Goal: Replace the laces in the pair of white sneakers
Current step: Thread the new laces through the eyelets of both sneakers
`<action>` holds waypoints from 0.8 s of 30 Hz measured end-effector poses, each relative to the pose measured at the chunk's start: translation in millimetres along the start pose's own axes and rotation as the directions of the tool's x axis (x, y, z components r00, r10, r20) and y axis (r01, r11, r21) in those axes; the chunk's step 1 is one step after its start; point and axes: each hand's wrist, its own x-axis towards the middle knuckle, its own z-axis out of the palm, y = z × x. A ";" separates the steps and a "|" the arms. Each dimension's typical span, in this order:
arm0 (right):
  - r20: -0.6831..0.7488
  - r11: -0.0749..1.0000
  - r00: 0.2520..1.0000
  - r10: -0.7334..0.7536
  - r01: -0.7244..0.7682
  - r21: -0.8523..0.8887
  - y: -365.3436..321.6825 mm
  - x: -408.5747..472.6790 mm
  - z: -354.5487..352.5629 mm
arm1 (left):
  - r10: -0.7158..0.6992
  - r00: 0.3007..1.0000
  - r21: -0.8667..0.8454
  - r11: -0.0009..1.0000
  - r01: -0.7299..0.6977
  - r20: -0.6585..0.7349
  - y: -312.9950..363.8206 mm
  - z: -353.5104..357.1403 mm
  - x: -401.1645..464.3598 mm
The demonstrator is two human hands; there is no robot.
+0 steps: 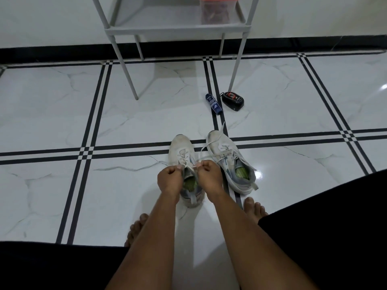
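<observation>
left hand [170,178]: fingers curled, pinching | right hand [209,174]: fingers curled, pinching | both forearms extended forward

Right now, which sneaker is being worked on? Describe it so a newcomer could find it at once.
Start at the grey metal shelf unit by the wall and come down the tiled floor to the two white sneakers. It is the left sneaker, nearer the person. Unlike the right sneaker beside it, both hands, left hand and right hand, pinch its laces.
</observation>
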 end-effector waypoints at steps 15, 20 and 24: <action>0.242 0.994 0.969 -0.048 0.022 0.112 -118.9 -30.5 -1.3 | 0.153 0.977 0.080 0.983 -0.166 0.149 98.5 -19.1 -25.3; 0.209 0.982 0.963 -0.170 0.183 -0.047 -195.3 -48.9 -25.9 | 0.285 0.930 0.145 0.935 -0.323 0.234 180.6 -47.1 -61.4; 0.224 0.935 0.943 -0.246 0.292 -0.202 -250.8 -63.7 -51.2 | 0.345 0.905 0.076 0.924 -0.374 0.249 233.9 -65.8 -85.6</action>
